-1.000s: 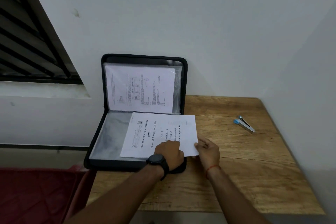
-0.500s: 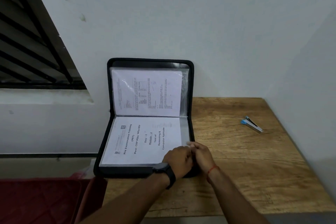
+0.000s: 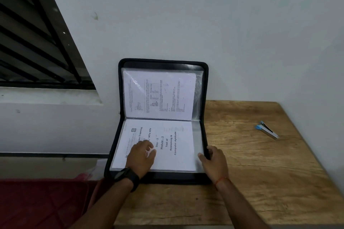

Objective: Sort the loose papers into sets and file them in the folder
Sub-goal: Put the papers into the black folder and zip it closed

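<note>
Head view: black folder [image 3: 176, 178] lies open on the wooden table [image 3: 260, 173], its back half upright against the wall. Each clear sleeve holds a printed sheet; the title sheet [image 3: 178, 161] lies flat, long axis left-right, its top pointing left. Left hand [image 3: 141, 156] rests on it with fingers relaxed; right hand [image 3: 216, 161] grips the folder's right edge

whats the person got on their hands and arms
Both forearms are bare, with no sleeves in view. The left hand has a black watch on a dark strap round its wrist. The right hand has a thin red-orange thread tied round its wrist. Neither hand wears a glove.
</note>
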